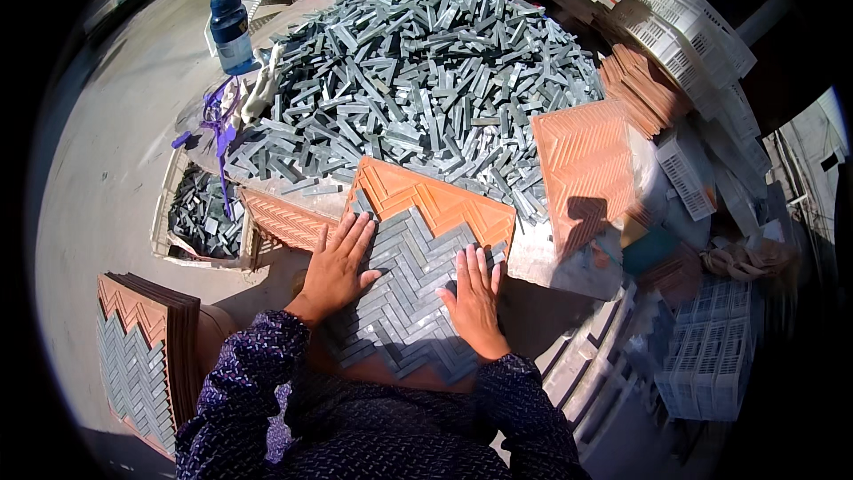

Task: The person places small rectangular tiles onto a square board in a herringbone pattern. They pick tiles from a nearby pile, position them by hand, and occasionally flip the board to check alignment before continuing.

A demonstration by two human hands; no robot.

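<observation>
In front of me lies an orange molded tray point(391, 187), tilted with its far edge up. Grey stone strips point(400, 280) fill most of it in a herringbone pattern, while bare zigzag slots show along its far end. Flat on the left side of the strips rests my left hand point(340, 260), fingers stretched and thumb out. My right hand point(477, 302) lies on the right side, its fingers spread over the strips near the tray's edge. Neither hand grips anything. Beyond the tray spreads a big heap of loose grey strips point(400, 80).
An orange tray point(582, 160) sits right of the heap, another point(289, 218) at left beside a crate of stone bits point(206, 213). Stacked trays point(142, 302), the top one filled, stand lower left. A blue bottle point(231, 31) stands far left; white plastic crates point(711, 347) are at right.
</observation>
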